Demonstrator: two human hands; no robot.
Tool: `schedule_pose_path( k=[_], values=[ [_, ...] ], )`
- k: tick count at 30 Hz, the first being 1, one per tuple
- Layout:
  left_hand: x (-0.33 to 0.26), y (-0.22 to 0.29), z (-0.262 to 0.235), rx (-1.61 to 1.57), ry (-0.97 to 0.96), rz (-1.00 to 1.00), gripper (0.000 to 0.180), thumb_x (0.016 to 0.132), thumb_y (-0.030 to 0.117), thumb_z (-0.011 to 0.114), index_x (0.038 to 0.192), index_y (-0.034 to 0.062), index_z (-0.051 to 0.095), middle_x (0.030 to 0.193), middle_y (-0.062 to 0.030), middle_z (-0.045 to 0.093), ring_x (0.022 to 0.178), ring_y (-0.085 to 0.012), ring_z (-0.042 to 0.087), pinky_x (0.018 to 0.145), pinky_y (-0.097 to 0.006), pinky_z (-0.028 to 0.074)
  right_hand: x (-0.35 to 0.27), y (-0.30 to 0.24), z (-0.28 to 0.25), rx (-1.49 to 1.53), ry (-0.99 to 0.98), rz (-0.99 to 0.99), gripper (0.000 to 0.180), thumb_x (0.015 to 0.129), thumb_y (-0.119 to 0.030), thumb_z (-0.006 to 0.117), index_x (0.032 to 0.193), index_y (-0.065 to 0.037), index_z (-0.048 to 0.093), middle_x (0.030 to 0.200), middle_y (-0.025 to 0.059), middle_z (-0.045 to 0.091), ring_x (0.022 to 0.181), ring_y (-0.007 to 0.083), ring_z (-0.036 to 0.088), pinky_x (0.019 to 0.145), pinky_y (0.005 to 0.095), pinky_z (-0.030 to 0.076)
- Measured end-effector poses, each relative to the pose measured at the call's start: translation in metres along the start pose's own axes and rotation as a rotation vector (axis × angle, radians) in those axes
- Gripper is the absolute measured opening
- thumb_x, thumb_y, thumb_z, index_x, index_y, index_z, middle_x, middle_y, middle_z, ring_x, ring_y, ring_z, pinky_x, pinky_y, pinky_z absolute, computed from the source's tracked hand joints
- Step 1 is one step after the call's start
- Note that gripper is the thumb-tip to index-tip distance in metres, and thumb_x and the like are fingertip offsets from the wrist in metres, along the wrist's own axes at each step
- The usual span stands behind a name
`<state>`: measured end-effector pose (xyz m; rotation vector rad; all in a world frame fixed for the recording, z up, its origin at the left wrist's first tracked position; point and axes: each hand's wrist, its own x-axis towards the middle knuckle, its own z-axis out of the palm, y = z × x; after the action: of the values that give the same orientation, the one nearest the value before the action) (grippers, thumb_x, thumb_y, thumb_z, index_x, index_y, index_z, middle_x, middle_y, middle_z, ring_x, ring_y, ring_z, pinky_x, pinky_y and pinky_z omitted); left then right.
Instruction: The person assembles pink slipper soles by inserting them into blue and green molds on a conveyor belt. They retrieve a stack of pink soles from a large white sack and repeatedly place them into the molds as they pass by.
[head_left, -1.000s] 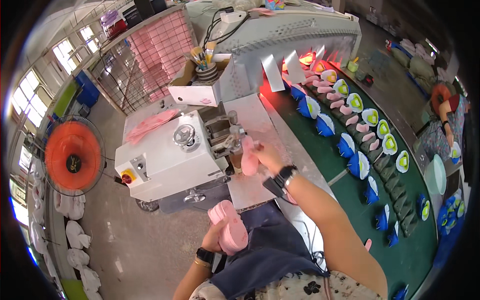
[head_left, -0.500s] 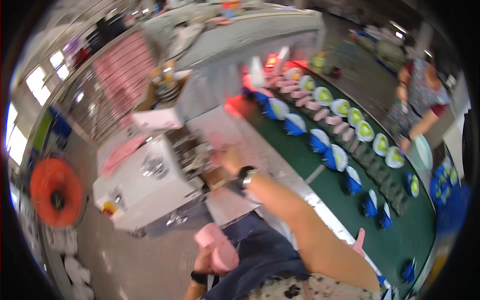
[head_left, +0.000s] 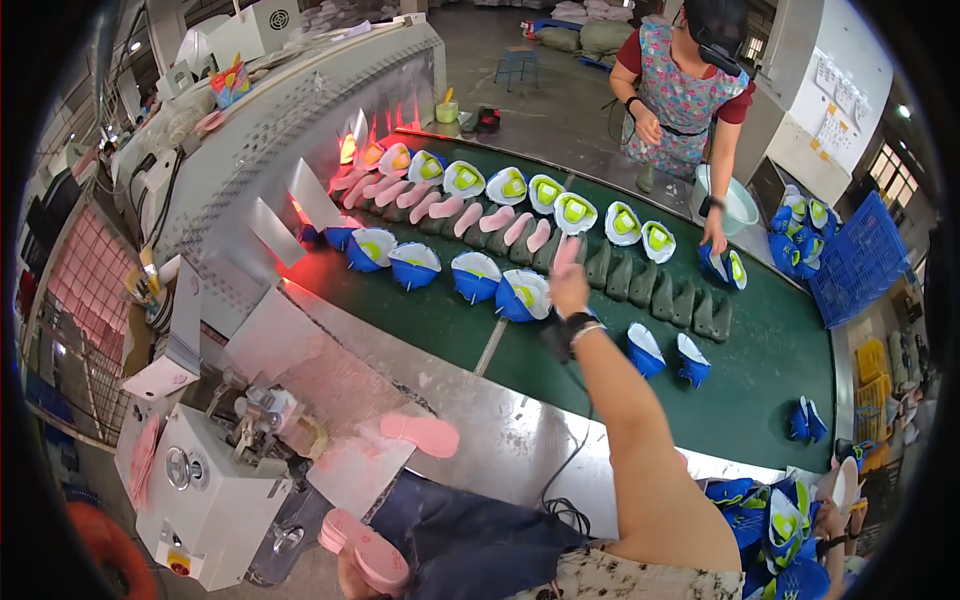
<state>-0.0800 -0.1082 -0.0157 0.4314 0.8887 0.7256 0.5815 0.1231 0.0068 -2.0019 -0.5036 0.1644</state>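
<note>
My right hand [head_left: 570, 292] reaches over the green conveyor belt [head_left: 455, 335], its fingers closed on a pink shoe sole [head_left: 566, 252]. That sole is at the end of a row of pink soles [head_left: 468, 220] lying on dark grey-green moulded blocks [head_left: 640, 285]. Low at the left, my left hand [head_left: 350, 578] grips pink soles [head_left: 375, 550] against my dark apron; its fingers are mostly hidden. Another pink sole [head_left: 420, 434] lies on the metal edge by the bench. White-and-blue shoe uppers [head_left: 475, 276] with yellow-green insides stand along both sides of the blocks.
A white machine [head_left: 205, 495] stands at my left, near a glowing red heater opening [head_left: 345, 150]. Across the belt, a co-worker [head_left: 685, 90] touches an upper. A blue crate [head_left: 865, 262] and heaped uppers [head_left: 780, 525] are at the right. A black cable [head_left: 570, 460] crosses the metal ledge.
My right hand has moved from the bench by the white machine to the belt and now holds a sole there. The view has swung to the right. My left hand still holds pink soles.
</note>
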Motion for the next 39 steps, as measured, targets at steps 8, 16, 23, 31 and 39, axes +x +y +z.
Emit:
schedule_pose_path(
  k=[8, 16, 23, 31, 39],
  values=[
    [0.007, 0.043, 0.102, 0.083, 0.133, 0.141, 0.051, 0.086, 0.035, 0.06, 0.122, 0.0005, 0.049, 0.111, -0.0136, 0.06, 0.102, -0.0285, 0.058, 0.089, -0.042, 0.047, 0.03, 0.012, -0.001, 0.223, -0.224, -0.337, 0.039, 0.08, -0.009, 0.062, 0.118, -0.001, 0.059, 0.087, 0.0062, 0.065, 0.07, 0.0166, 0.058, 0.064, 0.0315, 0.048],
    [0.026, 0.072, 0.146, 0.014, 0.283, 0.257, 0.025, 0.089, 0.008, 0.058, 0.112, 0.0004, 0.058, 0.098, -0.006, 0.064, 0.085, -0.0157, 0.064, 0.074, -0.027, 0.052, -0.382, -0.151, -0.055, 0.169, -1.598, -0.392, 0.052, 0.086, -0.032, 0.065, 0.119, 0.004, 0.049, 0.099, 0.0175, 0.063, 0.08, 0.0262, 0.064, 0.073, 0.0334, 0.052],
    [-0.003, 0.078, 0.129, -0.11, 0.282, 0.253, 0.029, 0.087, 0.01, 0.062, 0.113, 0.0009, 0.055, 0.097, -0.0069, 0.063, 0.085, -0.0168, 0.064, 0.072, -0.032, 0.053, -0.42, -0.121, -0.036, 0.353, -1.697, 0.039, 0.057, 0.086, -0.029, 0.069, 0.124, 0.005, 0.043, 0.105, 0.0124, 0.063, 0.076, 0.0105, 0.061, 0.064, 0.0259, 0.05],
    [-0.027, 0.062, 0.09, -0.156, 0.299, 0.244, 0.031, 0.087, 0.01, 0.062, 0.116, 0.0024, 0.053, 0.103, -0.0063, 0.061, 0.09, -0.018, 0.062, 0.075, -0.034, 0.053, -0.376, -0.143, 0.074, 0.2, -1.384, -0.126, 0.017, 0.082, -0.016, 0.061, 0.087, 0.0, 0.063, 0.076, 0.0039, 0.062, 0.072, 0.0071, 0.054, 0.062, 0.0255, 0.045],
    [-0.033, 0.054, 0.086, -0.158, 0.257, 0.25, 0.032, 0.088, 0.009, 0.06, 0.118, 0.0012, 0.052, 0.103, -0.008, 0.061, 0.091, -0.021, 0.062, 0.078, -0.035, 0.053, -0.37, -0.185, 0.169, 0.168, -1.028, -0.543, 0.028, 0.08, -0.016, 0.064, 0.101, 0.001, 0.057, 0.087, 0.0175, 0.064, 0.082, 0.0349, 0.062, 0.072, 0.0403, 0.048]
  ],
)
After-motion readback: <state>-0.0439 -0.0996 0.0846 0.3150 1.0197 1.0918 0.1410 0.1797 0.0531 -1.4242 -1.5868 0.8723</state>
